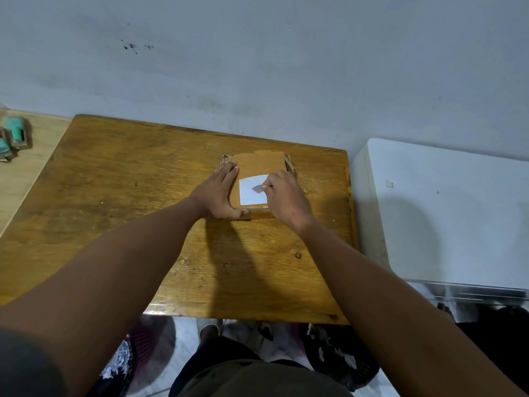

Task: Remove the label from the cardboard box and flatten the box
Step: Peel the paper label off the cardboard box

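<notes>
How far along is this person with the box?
Early on. The white label is mostly stuck to the box; the right hand pinches a lifted corner while the left hand presses the box down. Peeling continues; flattening remains.

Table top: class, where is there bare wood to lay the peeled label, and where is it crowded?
Bare wood on the table lies left of the left hand, and along the near edge under the forearms. The far right is crowded: the box, its label and the right hand sit there, with only a narrow strip beside the white cabinet.
</notes>
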